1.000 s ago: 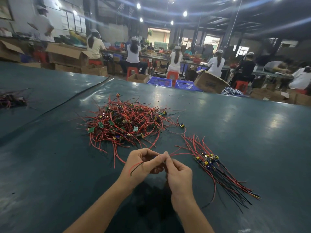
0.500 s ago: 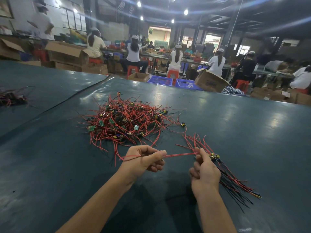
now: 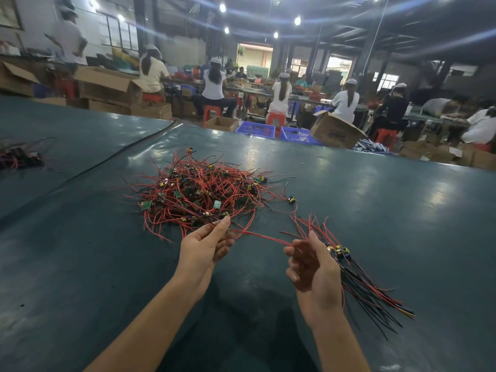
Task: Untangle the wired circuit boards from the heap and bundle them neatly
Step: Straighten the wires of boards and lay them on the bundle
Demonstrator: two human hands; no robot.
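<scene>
You're pinching one red wire (image 3: 260,234) between left hand (image 3: 206,248) and right hand (image 3: 312,267), drawing it off the heap (image 3: 198,194). Next, you're likely laying it along the bundle (image 3: 365,288).

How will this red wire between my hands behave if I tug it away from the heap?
Probably floppy: the red wire sags between the left hand and right hand. Likely light, since a mere pinch carries it. It may snag: the heap looks densely interlaced.
</scene>
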